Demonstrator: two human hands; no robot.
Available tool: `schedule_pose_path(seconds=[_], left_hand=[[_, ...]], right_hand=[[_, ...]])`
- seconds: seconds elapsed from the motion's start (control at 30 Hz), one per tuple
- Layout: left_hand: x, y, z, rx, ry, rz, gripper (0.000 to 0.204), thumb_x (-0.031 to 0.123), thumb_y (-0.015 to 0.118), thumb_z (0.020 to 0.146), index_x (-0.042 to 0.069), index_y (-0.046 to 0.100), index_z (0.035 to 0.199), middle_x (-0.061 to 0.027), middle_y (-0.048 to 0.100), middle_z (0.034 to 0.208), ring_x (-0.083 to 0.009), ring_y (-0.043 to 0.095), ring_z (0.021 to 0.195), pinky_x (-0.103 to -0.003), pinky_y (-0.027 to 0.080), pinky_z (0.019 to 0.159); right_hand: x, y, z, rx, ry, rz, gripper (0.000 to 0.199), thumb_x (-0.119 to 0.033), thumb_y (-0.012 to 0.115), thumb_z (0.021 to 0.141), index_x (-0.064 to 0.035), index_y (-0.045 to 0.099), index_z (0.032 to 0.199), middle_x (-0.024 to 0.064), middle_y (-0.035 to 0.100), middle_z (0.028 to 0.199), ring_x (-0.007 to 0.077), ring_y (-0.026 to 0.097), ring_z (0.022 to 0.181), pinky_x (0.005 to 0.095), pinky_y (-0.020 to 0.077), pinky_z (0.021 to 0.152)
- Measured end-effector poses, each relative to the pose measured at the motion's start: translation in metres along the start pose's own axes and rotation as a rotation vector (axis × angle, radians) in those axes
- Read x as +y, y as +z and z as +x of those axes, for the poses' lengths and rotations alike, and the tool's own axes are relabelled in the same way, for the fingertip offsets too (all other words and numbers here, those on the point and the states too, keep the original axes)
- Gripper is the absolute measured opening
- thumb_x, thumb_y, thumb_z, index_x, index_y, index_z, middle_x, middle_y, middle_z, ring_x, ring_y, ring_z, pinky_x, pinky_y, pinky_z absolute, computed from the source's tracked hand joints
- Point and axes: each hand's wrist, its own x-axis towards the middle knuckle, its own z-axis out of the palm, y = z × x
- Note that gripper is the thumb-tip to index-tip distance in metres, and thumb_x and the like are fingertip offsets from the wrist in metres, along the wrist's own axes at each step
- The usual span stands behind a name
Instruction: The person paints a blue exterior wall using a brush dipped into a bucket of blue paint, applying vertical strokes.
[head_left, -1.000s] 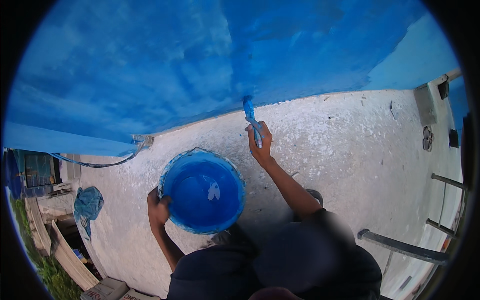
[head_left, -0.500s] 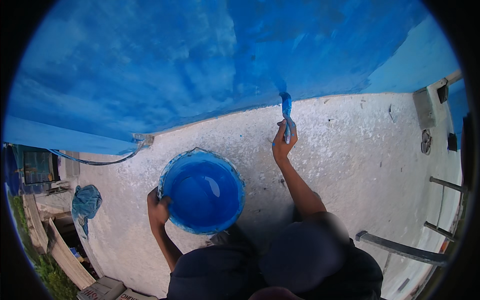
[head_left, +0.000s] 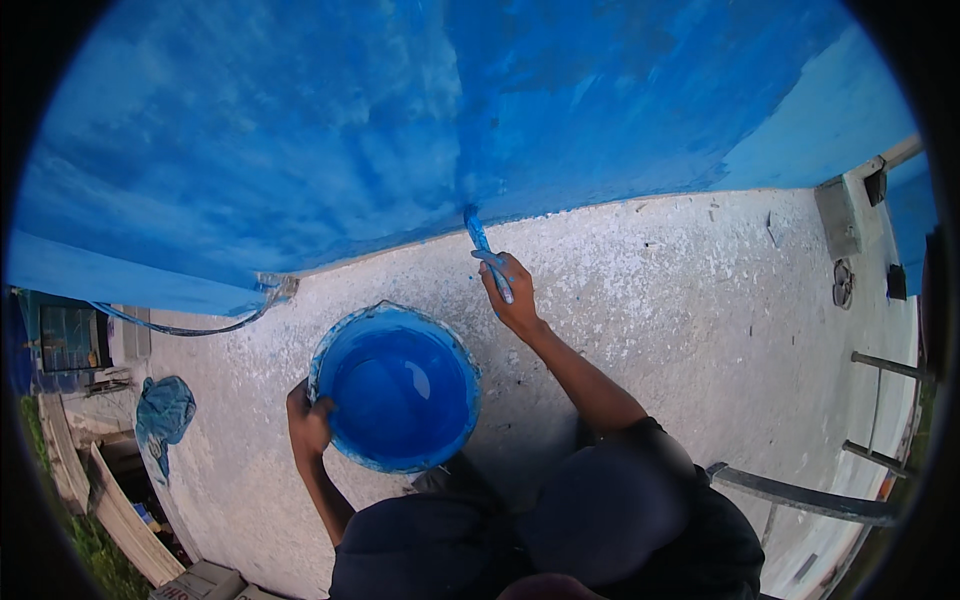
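Observation:
A paintbrush (head_left: 479, 238) coated in blue is held in my right hand (head_left: 517, 292), its bristles touching the bottom of the blue wall (head_left: 330, 130) close to where it meets the floor. Blue paint marks show on the fingers. My left hand (head_left: 309, 424) grips the left rim of a round bucket (head_left: 474, 345), thumb over the edge. Inside the bucket lies blue paint (head_left: 400, 400) with a bright reflection on it. The wall's blue is patchy, with a lighter area at the upper right.
The pale floor (head_left: 640, 300) is worn and speckled. Metal bars (head_left: 800, 492) stick in from the right. A crumpled teal cloth (head_left: 165, 410) lies at the left edge, near wooden boards (head_left: 130, 510) and cardboard boxes (head_left: 200, 582). A dark cable (head_left: 190, 328) runs from the wall corner.
My right hand has moved left along the wall's base with the paintbrush, whose tilt has changed. My left hand stays on the bucket rim. The whole view has shifted slightly.

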Motion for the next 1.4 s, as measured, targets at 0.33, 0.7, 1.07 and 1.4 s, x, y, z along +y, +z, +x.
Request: schedule_pose_path(seconds=[0.33,0.7,1.07,1.4], left_hand=[[-0.005,0.000,-0.004,0.053,-0.031,-0.034,0.035,0.011,0.052,0.062,-0.007,0.062,0.090,-0.0081,0.063,0.074,-0.0162,0.054,0.065,-0.030,0.044,0.061],[-0.009,0.002,-0.002,0.071,-0.021,-0.112,0.034,0.008,0.053,0.063,-0.005,0.064,0.092,-0.0071,0.064,0.076,-0.0155,0.055,0.064,-0.029,0.044,0.060],[-0.012,0.006,-0.006,0.100,0.014,-0.197,0.033,0.006,0.055,0.065,-0.004,0.063,0.095,-0.0094,0.067,0.086,-0.0190,0.059,0.074,-0.030,0.047,0.072],[-0.015,0.009,-0.003,0.096,0.017,-0.267,0.033,0.007,0.057,0.068,-0.007,0.062,0.098,-0.0118,0.068,0.089,-0.0196,0.060,0.076,-0.031,0.048,0.074]], right_hand=[[0.015,-0.028,0.004,0.418,0.086,0.086,0.020,-0.009,0.053,0.095,0.0027,0.065,0.107,0.0078,0.056,0.073,0.0142,0.052,0.060,0.0319,0.0402,0.055],[0.006,-0.001,-0.011,0.037,0.233,0.204,0.023,-0.013,0.056,0.095,-0.0003,0.066,0.111,0.0095,0.062,0.078,0.0113,0.053,0.060,0.0282,0.0397,0.053],[-0.021,-0.003,-0.024,0.029,0.331,0.397,0.023,-0.016,0.055,0.097,-0.0010,0.067,0.108,0.0074,0.064,0.075,0.0103,0.059,0.068,0.0280,0.0476,0.061],[-0.069,0.012,-0.045,-0.152,0.417,0.579,0.025,-0.018,0.054,0.097,0.0013,0.069,0.099,0.0055,0.062,0.068,0.0092,0.057,0.060,0.0258,0.0446,0.054]])
